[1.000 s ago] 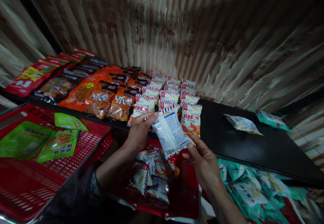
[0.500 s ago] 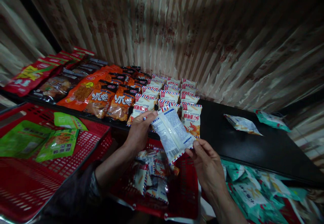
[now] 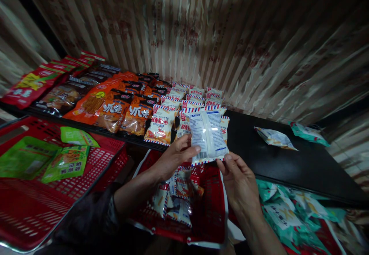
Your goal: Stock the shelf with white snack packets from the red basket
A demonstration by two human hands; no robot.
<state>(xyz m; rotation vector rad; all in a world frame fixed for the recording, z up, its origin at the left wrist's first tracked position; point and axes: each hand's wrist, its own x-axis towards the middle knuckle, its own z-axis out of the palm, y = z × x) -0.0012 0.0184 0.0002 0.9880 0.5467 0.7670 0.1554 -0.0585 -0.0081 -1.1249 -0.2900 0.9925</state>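
Bags with striped edges lie in the middle basket, which is red. Near on the left, a big red basket has green bags in it. Near on the right is a pile of teal bags. Above the middle basket, two hands hold one white bag with its back side up. The left hand pinches its near left corner, thumb on top. The right hand pinches its near right corner with thumb and finger. The white bag is in front of rows of bags just like it, on a black shelf. Left of those rows are orange bags, brown bags and red bags. Far on the right of the shelf, a loose bag lies near a teal bag. Farthest back is a stripy, wrinkly wall.
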